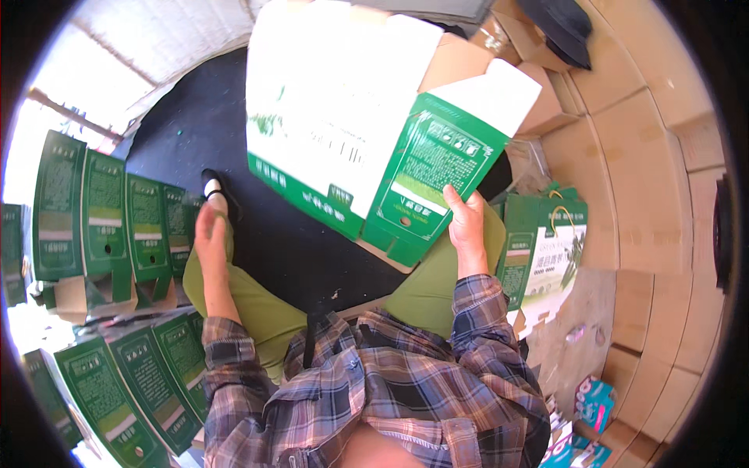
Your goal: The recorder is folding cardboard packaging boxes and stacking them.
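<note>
Cardboard fills the upper middle of the head view: a green-and-white carton (335, 148) slants over a black surface (265, 242), beyond the person's lap, its near corner between the knees, its white flaps spread at the far end. The right hand (466, 225) grips this carton by the edge of its green side panel, thumb pressed on the printed face, the other fingers partly hidden behind it. The left hand (209, 234), slightly blurred, holds nothing; its fingers look loosely extended, near the left leg of the olive trousers (261, 308) and just below a black shoe (211, 186). To the left stand two rows of similar green cartons, an upper row (105, 214) and a lower row (117, 394). Beside the right knee stands another green-and-white carton with a yellow cord handle (558, 261). Brown boxes (644, 179) are stacked along the right, with a dark hat (558, 31) at the top and a blue-and-pink package (594, 404) lower down.
</note>
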Tool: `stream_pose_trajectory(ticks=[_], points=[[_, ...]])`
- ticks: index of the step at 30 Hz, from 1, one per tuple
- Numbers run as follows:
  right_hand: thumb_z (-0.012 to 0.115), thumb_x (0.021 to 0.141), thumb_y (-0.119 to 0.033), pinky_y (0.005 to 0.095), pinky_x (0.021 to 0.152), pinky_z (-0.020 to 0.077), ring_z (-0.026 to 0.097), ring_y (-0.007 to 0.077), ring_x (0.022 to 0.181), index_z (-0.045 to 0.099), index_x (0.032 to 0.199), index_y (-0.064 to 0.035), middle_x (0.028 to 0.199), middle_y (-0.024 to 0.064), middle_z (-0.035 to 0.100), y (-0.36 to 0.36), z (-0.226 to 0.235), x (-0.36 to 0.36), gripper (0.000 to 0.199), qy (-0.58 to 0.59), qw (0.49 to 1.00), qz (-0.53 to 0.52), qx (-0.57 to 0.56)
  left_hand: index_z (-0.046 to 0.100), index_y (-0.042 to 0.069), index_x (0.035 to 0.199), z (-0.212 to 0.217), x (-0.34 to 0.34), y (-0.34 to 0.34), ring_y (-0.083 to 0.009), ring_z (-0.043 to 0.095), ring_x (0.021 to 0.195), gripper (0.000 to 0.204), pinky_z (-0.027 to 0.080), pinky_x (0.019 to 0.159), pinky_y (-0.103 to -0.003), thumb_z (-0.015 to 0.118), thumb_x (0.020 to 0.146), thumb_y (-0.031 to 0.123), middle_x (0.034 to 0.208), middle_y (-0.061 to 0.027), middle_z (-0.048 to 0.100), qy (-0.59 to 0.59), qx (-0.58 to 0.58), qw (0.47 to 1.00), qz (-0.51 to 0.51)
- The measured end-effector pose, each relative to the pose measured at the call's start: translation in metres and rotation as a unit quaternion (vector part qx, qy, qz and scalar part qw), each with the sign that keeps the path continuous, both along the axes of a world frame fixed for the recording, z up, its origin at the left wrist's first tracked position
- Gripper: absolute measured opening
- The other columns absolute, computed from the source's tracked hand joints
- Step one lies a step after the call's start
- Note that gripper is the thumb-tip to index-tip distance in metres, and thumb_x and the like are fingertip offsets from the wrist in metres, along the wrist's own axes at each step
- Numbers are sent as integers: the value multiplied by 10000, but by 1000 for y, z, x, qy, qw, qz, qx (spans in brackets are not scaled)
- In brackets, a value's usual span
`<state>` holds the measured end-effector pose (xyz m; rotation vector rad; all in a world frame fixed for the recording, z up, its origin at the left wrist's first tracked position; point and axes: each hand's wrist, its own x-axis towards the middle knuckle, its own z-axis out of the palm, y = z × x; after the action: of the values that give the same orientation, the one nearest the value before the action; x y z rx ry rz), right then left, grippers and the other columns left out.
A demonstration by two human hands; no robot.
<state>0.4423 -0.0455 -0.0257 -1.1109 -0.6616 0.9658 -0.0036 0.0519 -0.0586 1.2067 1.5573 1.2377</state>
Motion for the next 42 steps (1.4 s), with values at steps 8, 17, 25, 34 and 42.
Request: stream_pose_trajectory(ticks=[8,17,25,34,42], points=[[645,917,-146,272,836,464,586,98,908,660,1101,0,1015,19,675,21,-11,-29,236,-62,966,246,-55,390,19,1411,11,-46,31,-196,484,1212,524,359,1032,-334,581,952,184,1337,-111,486,-125,24,987,97],[641,897,-71,277,862,465,604,114,930,655,1125,-12,1048,12,675,22,-20,-8,236,-56,961,256,-89,296,33,1455,5,-47,35,-222,430,1278,707,289,1063,-512,644,914,327,1378,-101,460,-126,-63,975,174],[624,889,-19,288,951,421,565,130,1053,589,1204,14,1175,44,622,35,-13,4,318,-100,978,172,-64,540,35,1180,10,-58,26,-148,576,1028,311,446,914,-297,632,883,18,1120,-46,617,-271,74,954,105],[659,842,32,320,970,450,527,199,1155,401,1387,-15,1258,103,441,73,-17,7,605,-284,958,15,-22,539,40,1141,39,-20,8,-153,566,1048,291,424,962,-336,613,865,-17,1130,-49,611,-264,64,962,31],[844,708,-349,426,1119,239,293,336,1325,85,1493,25,1396,246,273,78,-27,-1,1155,-324,940,-39,-102,567,27,1210,19,-1,-23,-169,569,1091,386,406,995,-343,613,836,-55,1175,-54,618,-243,19,970,3]])
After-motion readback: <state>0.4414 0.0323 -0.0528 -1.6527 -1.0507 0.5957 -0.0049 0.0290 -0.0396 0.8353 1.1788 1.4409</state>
